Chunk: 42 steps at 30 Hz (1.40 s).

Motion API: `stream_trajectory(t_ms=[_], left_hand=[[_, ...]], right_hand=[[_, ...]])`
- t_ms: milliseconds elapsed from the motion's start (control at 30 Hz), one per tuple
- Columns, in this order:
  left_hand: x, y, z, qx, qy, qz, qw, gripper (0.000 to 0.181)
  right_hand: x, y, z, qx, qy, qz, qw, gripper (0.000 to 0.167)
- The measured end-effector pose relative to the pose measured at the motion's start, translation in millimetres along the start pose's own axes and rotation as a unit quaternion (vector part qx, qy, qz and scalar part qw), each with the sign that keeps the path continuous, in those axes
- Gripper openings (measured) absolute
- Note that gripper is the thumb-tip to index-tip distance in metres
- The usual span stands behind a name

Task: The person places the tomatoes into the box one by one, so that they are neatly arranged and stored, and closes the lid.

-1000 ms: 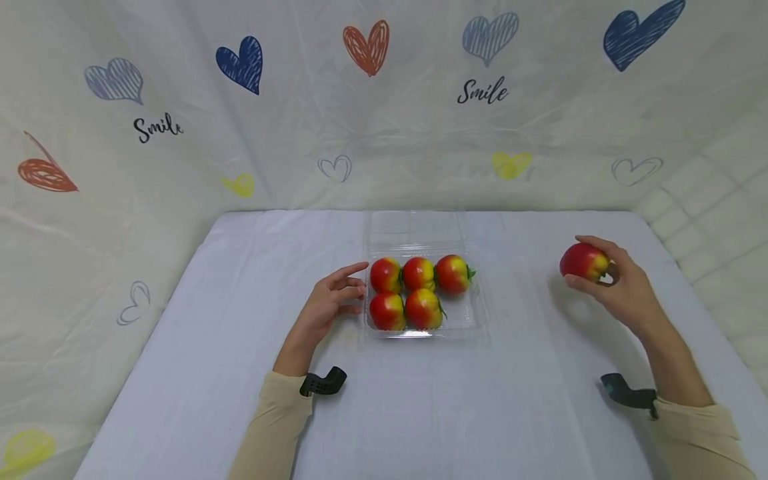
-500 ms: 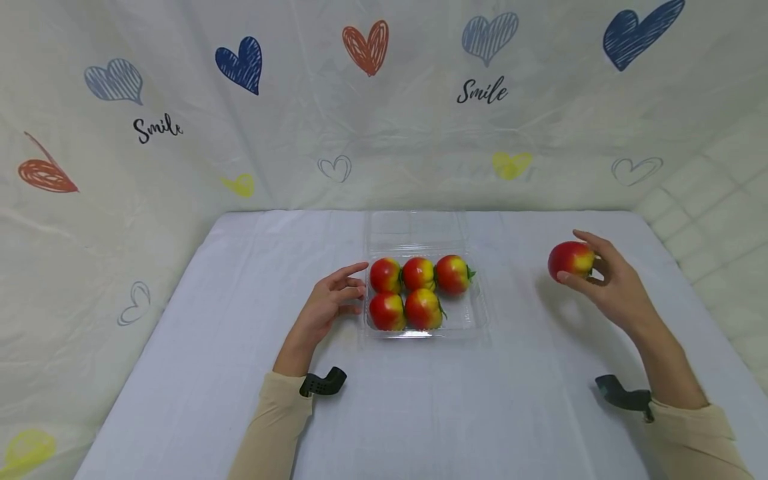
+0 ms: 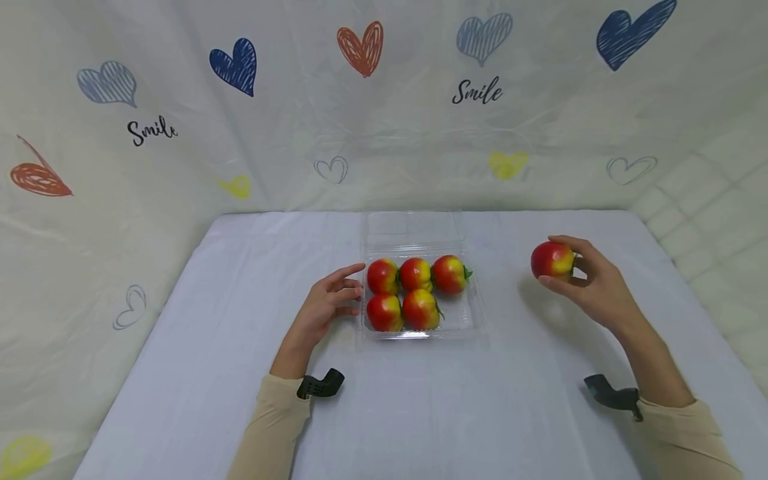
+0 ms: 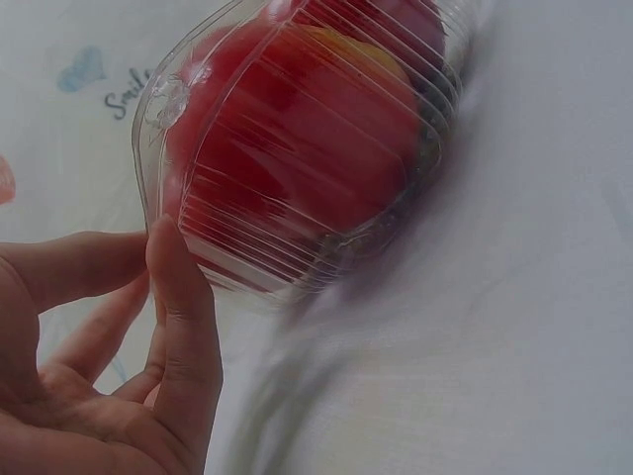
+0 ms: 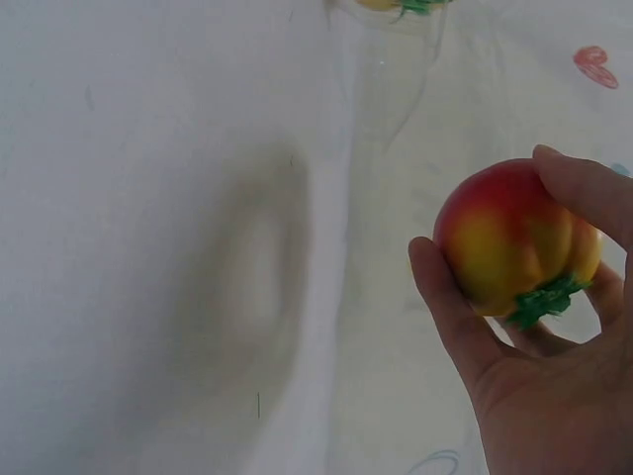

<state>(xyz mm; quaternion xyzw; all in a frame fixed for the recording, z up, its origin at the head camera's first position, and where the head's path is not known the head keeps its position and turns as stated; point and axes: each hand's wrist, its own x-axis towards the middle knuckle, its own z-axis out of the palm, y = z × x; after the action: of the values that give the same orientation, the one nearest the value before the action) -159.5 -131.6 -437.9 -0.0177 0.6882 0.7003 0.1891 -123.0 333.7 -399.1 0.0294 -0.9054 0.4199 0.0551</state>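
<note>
In the head view, my right hand (image 3: 591, 283) holds a red-and-yellow tomato-like fruit (image 3: 550, 260) above the table, right of the clear plastic box (image 3: 462, 320). Its thumb and fingers curl round the fruit. In the right wrist view the fruit (image 5: 509, 233) shows a ribbed yellow end with green leaves. Several similar fruits (image 3: 421, 309) sit in the box in two rows, with a gap at the front right. My left hand (image 3: 327, 303) is at the box's left side, fingers loosely bent and spread. In the left wrist view its fingertips (image 4: 170, 242) touch the box's rim.
The box's transparent lid (image 3: 414, 229) lies folded back behind it. A white cloth covers the table (image 3: 240, 347). Behind it hangs a pale sheet (image 3: 414, 147) printed with hearts and words. A dark wrist-worn device (image 3: 612, 393) sits on each forearm.
My right hand has moved left with the fruit, toward the box. The left hand stays at the box's left side. The head view has shifted slightly.
</note>
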Motion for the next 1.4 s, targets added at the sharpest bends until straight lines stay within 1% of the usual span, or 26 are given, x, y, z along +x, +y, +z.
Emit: stream_trajectory(t_ms=[133,300,533,867,1067,1233,1400], left_hand=[[0.5,-0.9,-0.5,0.001,-0.002,0.001,1.0000,0.044],[1.1,-1.1,-0.6,0.001,-0.002,0.002,1.0000,0.044],[1.6,-0.8,-0.1,0.005,-0.002,0.001,1.0000,0.045],[2.9,-2.3,-0.9,0.005,-0.001,0.002,1.0000,0.045],[2.3,-2.2,-0.8,0.005,-0.002,0.005,1.0000,0.045],[2.4,-2.5,-0.9,0.005,-0.001,0.004,1.0000,0.044],[1.4,-1.3,-0.2,0.004,0.000,0.004,1.0000,0.045]], right_hand=[[-0.4,-5,5,0.001,0.000,-0.017,0.9999,0.075],[0.1,-10,8,0.004,-0.005,-0.028,0.9996,0.076],[1.2,-15,9,0.019,-0.012,-0.063,0.9978,0.074],[0.4,-28,15,0.034,-0.021,-0.055,0.9977,0.074],[-0.3,-34,18,0.035,-0.021,-0.062,0.9973,0.074],[-1.6,-37,23,0.034,-0.012,-0.069,0.9969,0.076],[-3.2,-40,27,0.035,-0.010,-0.079,0.9962,0.072]])
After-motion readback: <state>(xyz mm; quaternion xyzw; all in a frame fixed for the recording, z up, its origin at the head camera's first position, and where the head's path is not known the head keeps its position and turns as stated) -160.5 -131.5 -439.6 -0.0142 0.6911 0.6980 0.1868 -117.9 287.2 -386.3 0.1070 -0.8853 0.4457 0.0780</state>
